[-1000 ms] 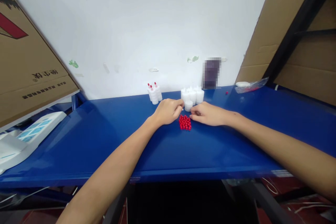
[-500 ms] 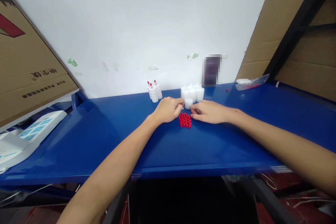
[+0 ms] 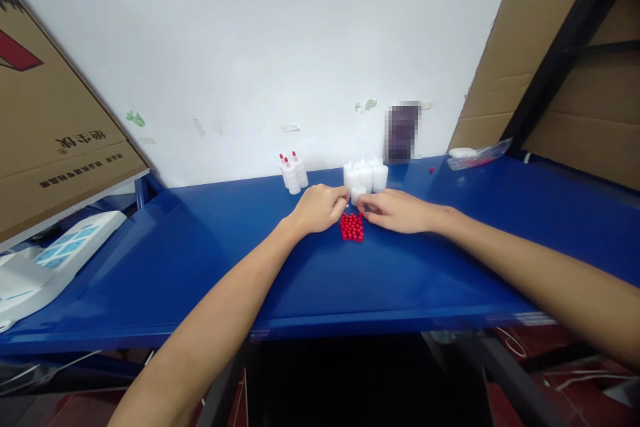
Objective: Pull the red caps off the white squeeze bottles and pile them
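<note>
My left hand [image 3: 323,208] rests on the blue table with its fingers curled closed. A small white bit shows at its fingertips, but what they hold is hidden. My right hand [image 3: 387,211] is at the far right corner of a block of small red caps [image 3: 352,229], with one cap at its thumb and fingertip. Between the hands is a short white bottle [image 3: 357,194], partly covered by my right fingers. Behind it several white bottles [image 3: 367,176] without red caps stand in a cluster. To the left, white bottles with red tips [image 3: 294,175] stand together near the wall.
A lone red cap [image 3: 431,170] and a clear plastic bag [image 3: 480,156] with red contents lie at the back right. A white power strip [image 3: 75,247] sits at the left, below a cardboard box [image 3: 65,127]. The white wall [image 3: 240,53] borders the blue table [image 3: 200,247].
My right fingers have shifted slightly left and opened outward, reaching a red cap at the corner of the block. My left hand has stayed in place.
</note>
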The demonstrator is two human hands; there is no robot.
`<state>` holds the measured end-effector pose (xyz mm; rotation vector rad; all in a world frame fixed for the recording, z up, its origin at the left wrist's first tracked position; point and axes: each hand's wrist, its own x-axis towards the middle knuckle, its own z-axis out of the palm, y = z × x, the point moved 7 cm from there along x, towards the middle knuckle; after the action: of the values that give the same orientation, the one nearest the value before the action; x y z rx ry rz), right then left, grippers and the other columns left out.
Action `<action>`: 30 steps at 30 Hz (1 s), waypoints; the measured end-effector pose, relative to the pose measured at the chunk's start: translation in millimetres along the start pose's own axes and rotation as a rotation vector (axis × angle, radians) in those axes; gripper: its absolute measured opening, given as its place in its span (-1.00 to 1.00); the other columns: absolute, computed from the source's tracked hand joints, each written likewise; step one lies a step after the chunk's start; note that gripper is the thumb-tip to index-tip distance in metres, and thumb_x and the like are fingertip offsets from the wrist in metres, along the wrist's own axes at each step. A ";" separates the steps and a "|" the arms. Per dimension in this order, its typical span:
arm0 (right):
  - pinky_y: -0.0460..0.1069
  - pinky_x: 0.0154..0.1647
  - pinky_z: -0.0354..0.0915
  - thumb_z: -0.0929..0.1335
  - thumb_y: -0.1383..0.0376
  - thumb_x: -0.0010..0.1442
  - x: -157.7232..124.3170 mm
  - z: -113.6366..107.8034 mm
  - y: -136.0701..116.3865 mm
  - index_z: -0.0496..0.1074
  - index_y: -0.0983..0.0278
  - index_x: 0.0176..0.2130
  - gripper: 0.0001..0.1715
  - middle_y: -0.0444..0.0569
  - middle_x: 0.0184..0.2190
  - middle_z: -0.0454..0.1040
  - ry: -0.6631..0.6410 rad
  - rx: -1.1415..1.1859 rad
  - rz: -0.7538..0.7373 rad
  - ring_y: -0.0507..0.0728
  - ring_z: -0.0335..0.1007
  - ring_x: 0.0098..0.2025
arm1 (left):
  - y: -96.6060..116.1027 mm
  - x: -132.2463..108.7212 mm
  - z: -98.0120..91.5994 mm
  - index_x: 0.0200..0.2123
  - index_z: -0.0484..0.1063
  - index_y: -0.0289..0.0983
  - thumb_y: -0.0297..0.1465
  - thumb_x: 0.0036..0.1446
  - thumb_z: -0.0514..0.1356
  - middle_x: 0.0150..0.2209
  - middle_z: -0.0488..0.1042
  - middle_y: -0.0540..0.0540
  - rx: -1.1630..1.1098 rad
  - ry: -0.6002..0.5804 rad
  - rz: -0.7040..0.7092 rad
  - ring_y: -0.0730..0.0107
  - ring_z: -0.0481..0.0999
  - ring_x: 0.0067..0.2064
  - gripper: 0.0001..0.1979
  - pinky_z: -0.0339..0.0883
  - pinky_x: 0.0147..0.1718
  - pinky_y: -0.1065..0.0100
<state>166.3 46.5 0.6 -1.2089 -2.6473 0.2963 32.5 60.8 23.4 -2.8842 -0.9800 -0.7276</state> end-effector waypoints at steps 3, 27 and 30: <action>-0.01 -0.42 0.01 0.26 0.29 0.32 0.2 0.4 -1.3 0.34 0.22 -0.26 -0.91 -0.14 -0.50 0.40 0.001 0.019 -0.011 0.05 0.24 -0.47 | 0.2 0.0 0.2 -0.38 0.47 -0.25 -0.43 0.18 -0.05 -0.50 0.49 -0.06 0.003 -0.001 0.004 0.32 0.40 -0.47 -0.71 0.19 -0.39 0.30; -0.05 -0.42 0.16 0.28 0.31 0.30 -6.5 -26.0 -18.7 0.41 0.27 -0.27 -0.87 -0.16 -0.53 0.41 0.439 0.203 -0.072 0.02 0.26 -0.52 | 1.7 -1.7 -10.9 -0.11 0.46 -0.26 -0.30 0.38 -0.11 -0.42 0.51 -0.07 -0.027 0.134 -0.065 0.28 0.49 -0.39 -0.63 0.24 -0.34 0.29; -0.05 -0.38 0.24 0.29 0.37 0.25 -11.3 -29.0 -31.1 0.43 0.28 -0.23 -0.88 -0.06 -0.33 0.53 0.552 0.255 -0.145 0.02 0.35 -0.45 | 4.2 -4.2 -19.6 0.02 0.40 -0.26 -0.18 0.46 -0.18 -0.39 0.53 -0.07 -0.078 0.270 -0.094 0.28 0.51 -0.36 -0.56 0.27 -0.32 0.28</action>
<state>159.2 20.7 35.5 -0.8596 -2.1274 0.2259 23.6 51.9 39.7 -2.7175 -1.0774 -1.1495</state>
